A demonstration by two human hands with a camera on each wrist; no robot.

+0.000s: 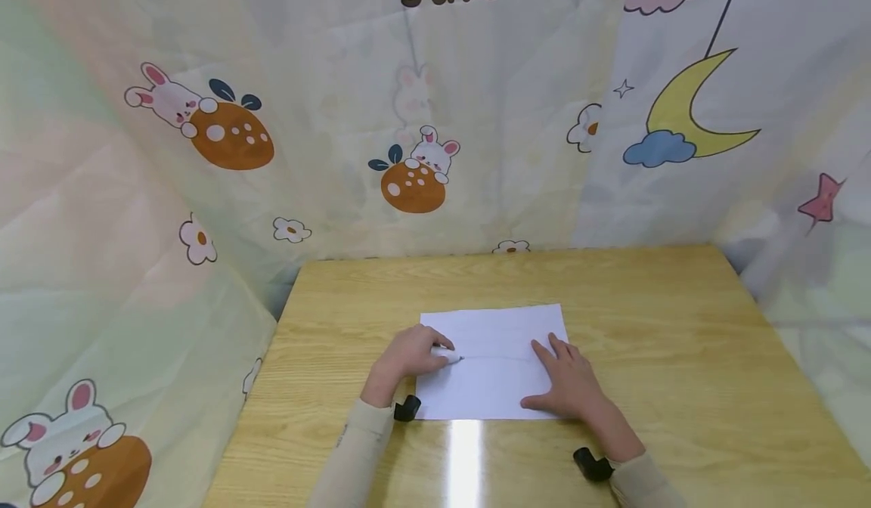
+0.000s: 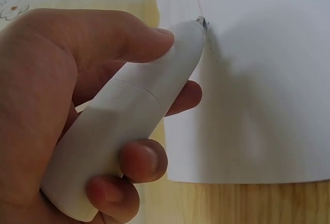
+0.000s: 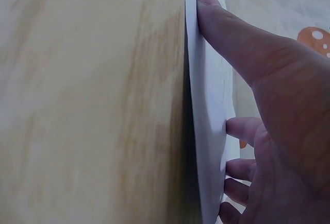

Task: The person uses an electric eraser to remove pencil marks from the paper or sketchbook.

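A white sheet of paper (image 1: 500, 391) lies on the wooden table, with a faint line running across its middle. My left hand (image 1: 410, 351) grips a thick white pen-shaped tool (image 2: 116, 123) at the sheet's left side. The tool's small tip (image 2: 200, 21) points at the paper by the end of a thin line, and tiny dark specks dot the sheet beside it. On the right part of the paper rests my right hand (image 1: 570, 379), thumb and fingers spread. In the right wrist view the sheet's near edge (image 3: 198, 105) stands slightly off the tabletop.
The wooden table (image 1: 680, 342) extends around the paper on every side. A printed cloth (image 1: 327, 153) with rabbits and a moon hangs behind and beside it. Black wrist mounts (image 1: 592, 465) sit at both sleeves. A bright reflection falls on the table's front.
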